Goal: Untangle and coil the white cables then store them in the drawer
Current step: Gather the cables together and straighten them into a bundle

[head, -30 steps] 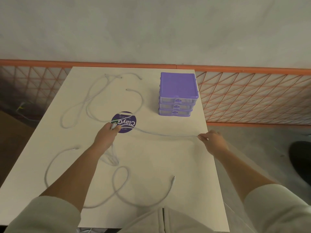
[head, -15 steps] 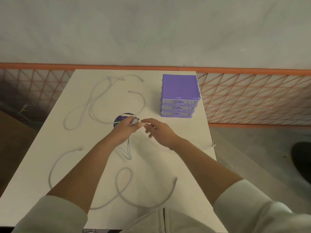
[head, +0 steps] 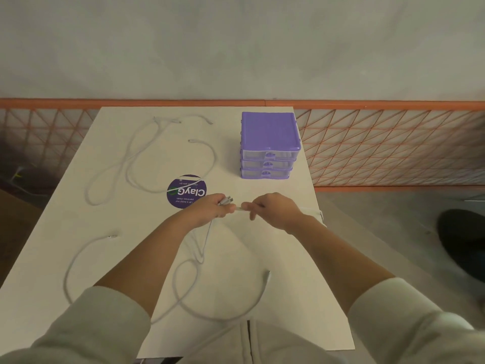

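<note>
Head view. The left hand grips a short folded bundle of white cable, connector ends protruding toward 1 o'clock; a loop of the same cable hangs below it to the table. The right hand pinches the strand just beside the left, at 3 o'clock of it. The step in hand appears to be coiling: each new loop is best matched in size to the bundle and laid flat without twist, the left hand keeping the turns clamped while the right feeds slack.

Two further loose cables lie apart: one at 11 o'clock, one at 7 o'clock. A round purple sticker lies just beyond the left hand.

The purple three-drawer organizer stands at 1 o'clock; all three drawers are closed, and their contents cannot be made out through the translucent fronts.
</note>
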`<state>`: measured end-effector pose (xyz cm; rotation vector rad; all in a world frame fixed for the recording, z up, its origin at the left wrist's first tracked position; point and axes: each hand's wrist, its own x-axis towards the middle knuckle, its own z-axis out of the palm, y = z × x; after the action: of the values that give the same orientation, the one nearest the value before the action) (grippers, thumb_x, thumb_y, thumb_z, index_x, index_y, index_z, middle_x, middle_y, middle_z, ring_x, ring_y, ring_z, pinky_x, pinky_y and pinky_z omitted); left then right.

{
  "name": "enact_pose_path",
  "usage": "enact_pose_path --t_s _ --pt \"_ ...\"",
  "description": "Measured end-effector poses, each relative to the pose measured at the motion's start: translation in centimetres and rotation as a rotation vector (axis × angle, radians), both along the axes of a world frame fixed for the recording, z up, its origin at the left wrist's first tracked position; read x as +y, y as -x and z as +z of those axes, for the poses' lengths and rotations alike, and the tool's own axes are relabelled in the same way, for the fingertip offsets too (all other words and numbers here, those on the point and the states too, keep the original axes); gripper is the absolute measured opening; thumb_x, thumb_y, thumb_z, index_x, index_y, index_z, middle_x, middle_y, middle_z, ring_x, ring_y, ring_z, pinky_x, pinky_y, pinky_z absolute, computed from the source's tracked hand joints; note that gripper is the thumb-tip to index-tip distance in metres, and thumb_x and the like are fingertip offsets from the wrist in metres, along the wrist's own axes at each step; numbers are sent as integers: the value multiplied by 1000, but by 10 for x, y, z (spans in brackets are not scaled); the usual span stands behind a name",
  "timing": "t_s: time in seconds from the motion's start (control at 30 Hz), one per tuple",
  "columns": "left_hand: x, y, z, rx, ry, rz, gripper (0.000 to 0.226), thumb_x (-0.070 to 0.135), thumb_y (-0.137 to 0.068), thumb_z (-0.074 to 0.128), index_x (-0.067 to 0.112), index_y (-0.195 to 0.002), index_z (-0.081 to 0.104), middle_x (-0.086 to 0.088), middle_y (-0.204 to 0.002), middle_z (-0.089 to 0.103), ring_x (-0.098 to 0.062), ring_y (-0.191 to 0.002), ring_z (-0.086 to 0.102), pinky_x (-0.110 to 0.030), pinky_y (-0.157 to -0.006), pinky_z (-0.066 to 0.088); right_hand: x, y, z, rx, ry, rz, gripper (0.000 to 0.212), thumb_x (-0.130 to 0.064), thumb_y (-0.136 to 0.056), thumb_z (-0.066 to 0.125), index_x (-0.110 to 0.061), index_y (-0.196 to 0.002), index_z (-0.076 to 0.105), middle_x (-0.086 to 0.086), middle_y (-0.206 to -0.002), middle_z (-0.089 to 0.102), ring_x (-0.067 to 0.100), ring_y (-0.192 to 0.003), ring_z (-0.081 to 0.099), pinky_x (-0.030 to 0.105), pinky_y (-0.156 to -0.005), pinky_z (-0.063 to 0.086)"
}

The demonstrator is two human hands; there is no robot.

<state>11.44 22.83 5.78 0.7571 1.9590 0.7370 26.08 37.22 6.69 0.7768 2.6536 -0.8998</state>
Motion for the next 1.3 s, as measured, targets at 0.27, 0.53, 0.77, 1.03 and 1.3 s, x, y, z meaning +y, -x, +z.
enact_pose_path --t_s 0.27,0.53,0.77,1.03,1.3 --pt "10 -17 -7 22 -83 62 28 40 -101 43 17 -101 60 11 -75 70 -15 -86 56 -26 -73 35 11 -8 -17 -28 -162 18 44 -45 -105 25 -30 -66 39 -4 -69 48 27 -81 49 39 -92 35" --pt "-15 26 18 -271 -462 769 41 42 -104 34 17 -73 43 12 -43 29 -2 -34 21 -15 -35 16 24 -25 -34 -103 -141 -164 46 -38 -103 25 -23 -80 61 1 -96 65 25 -96 58 36 -91 30" --pt "-43 54 34 -606 -753 1095 43 48 -102 32 21 -69 37 10 -43 24 -4 -33 18 -15 -33 11 4 13 -18 -80 119 -267 35 -31 -98 38 -17 -94 70 3 -102 69 28 -86 66 31 -68 50" --pt "-66 76 45 -735 -835 1160 44 46 -103 34 22 -66 37 9 -44 21 -6 -32 16 -18 -32 10 -21 56 32 345 231 -310 48 -1 -90 34 -24 -103 74 -2 -125 65 18 -111 59 30 -90 47" --pt "-59 78 48 -898 -931 1165 43 43 -102 38 22 -65 40 8 -46 21 -8 -33 17 -19 -29 13 -115 101 46 253 330 167 31 -38 -99 47 -16 -117 60 1 -107 65 18 -93 57 32 -85 43"
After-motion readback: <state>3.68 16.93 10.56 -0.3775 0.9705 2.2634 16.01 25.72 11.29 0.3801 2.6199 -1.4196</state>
